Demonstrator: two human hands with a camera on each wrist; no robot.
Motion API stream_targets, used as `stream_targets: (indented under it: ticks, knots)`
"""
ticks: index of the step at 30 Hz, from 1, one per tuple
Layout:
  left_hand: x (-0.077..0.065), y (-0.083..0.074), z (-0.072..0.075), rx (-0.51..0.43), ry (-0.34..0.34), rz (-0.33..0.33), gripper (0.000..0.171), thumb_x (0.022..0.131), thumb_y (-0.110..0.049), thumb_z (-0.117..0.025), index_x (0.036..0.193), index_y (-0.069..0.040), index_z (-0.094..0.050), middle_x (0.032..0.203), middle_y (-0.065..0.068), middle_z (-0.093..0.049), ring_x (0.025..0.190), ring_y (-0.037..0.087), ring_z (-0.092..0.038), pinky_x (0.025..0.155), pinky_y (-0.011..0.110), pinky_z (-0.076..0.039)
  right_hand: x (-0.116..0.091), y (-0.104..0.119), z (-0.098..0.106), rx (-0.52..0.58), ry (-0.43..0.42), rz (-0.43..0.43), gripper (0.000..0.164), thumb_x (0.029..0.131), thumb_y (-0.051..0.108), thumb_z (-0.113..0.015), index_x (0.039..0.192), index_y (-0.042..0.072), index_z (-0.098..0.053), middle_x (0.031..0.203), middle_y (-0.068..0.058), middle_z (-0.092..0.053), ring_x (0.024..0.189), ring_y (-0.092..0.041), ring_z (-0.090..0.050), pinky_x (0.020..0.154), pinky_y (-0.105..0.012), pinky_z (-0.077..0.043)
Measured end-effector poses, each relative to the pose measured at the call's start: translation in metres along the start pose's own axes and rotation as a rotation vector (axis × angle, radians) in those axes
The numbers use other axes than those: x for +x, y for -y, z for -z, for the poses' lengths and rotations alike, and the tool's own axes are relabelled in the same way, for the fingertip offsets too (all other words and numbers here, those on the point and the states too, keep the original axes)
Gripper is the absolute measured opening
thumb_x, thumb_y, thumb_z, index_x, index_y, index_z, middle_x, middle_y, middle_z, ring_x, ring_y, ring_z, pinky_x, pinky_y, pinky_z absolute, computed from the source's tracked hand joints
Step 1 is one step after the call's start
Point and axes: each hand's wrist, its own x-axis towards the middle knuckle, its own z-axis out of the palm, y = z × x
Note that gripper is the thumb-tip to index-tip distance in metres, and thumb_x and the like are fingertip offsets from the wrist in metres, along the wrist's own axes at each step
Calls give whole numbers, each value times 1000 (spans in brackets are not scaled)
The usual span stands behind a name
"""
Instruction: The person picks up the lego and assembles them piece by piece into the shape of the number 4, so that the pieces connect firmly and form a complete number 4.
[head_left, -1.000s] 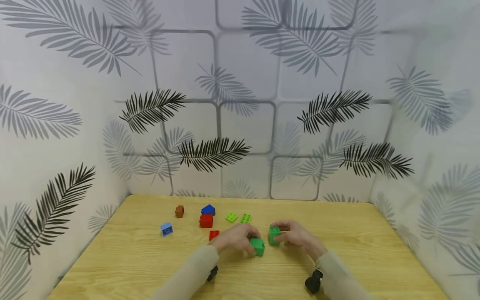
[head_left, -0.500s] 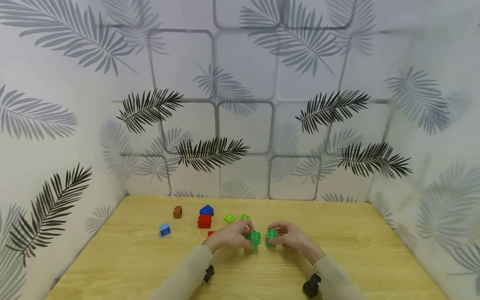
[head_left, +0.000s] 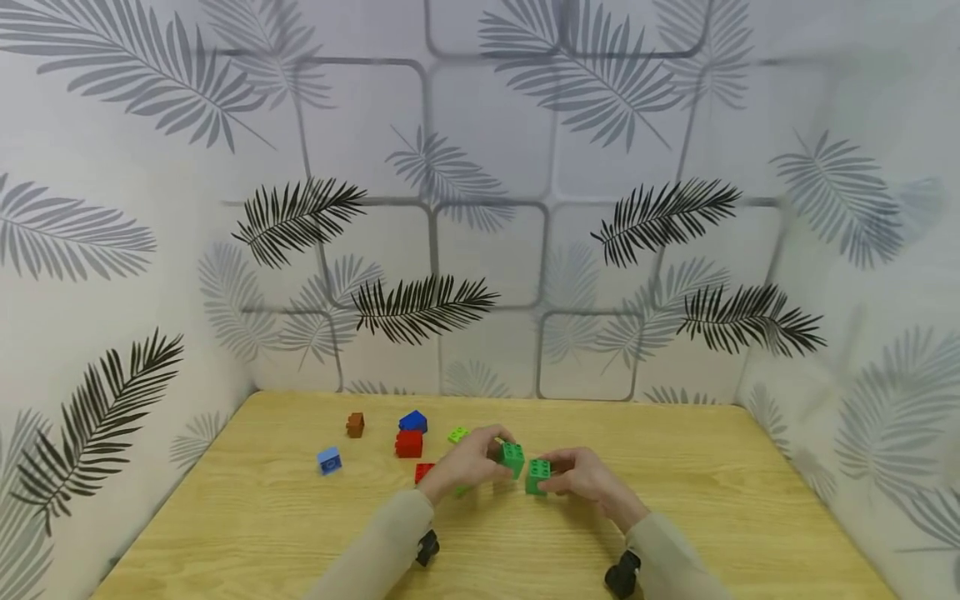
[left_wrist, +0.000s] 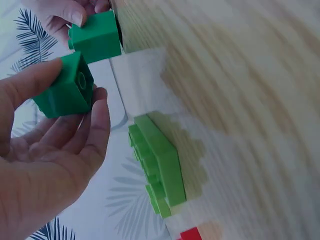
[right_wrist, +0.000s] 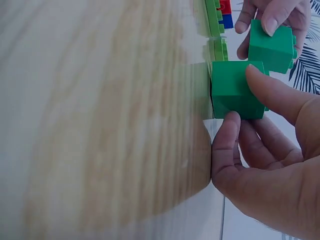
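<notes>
My left hand [head_left: 476, 458] pinches a green building block [head_left: 512, 460] between thumb and fingers, tilted and raised off the table. In the left wrist view, the hollow underside of this block [left_wrist: 72, 90] partly shows. Just to the right, my right hand [head_left: 588, 479] grips a second green block [head_left: 537, 477], studs up. That block [right_wrist: 232, 87] stands upright on the tabletop in the right wrist view. A small gap separates the two blocks in the head view. Below the left hand, a light green brick [head_left: 462, 490] is mostly covered.
Left of the hands lie a red block [head_left: 409, 443], a blue block [head_left: 413, 421], a flat red brick [head_left: 424, 472], a brown block [head_left: 356, 425] and a light blue block [head_left: 329, 460]. A flat light green brick [head_left: 458, 434] sits behind the left hand. Patterned walls enclose the wooden table [head_left: 675, 450].
The left hand has turned its green block studs up and lifted it slightly away from me. The right hand's block has shifted a little left. The far light green brick is now hidden.
</notes>
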Motion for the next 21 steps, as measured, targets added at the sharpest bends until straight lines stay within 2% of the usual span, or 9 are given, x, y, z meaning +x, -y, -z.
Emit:
stream_targets:
  ticks: [5,7,14,21]
  knots:
    - [3,-1,-5,-47,-71,5,35,85,-9,-76,114,-12,-58,110,6,-68,101,21,-65,93,44,-52,1,2,-3,-34,1,-16,49,78,11,-82,122,-1,-66,106,-9,-72,91,-16,-65,76,-33,-55]
    - [4,-1,-7,-53,-78,-12,35,85,-9,-76,115,-11,-58,109,6,-67,102,22,-65,92,44,-52,2,3,-4,-44,11,-24,49,78,13,-82,123,-1,-66,107,-8,-72,94,-17,-66,77,-33,-55]
    - [7,-5,-12,-64,12,-83,31,91,-12,-71,119,-14,-58,114,4,-71,110,20,-66,98,44,-50,3,3,-6,-44,33,-4,46,79,13,-81,121,1,-68,108,-8,-73,99,-19,-66,85,-38,-54]
    - [11,-8,-16,77,59,-96,25,91,-17,-72,114,-19,-64,113,-4,-70,111,16,-64,99,41,-49,3,1,-6,-31,33,20,39,78,14,-83,113,3,-72,104,-4,-73,95,-16,-65,85,-36,-54]
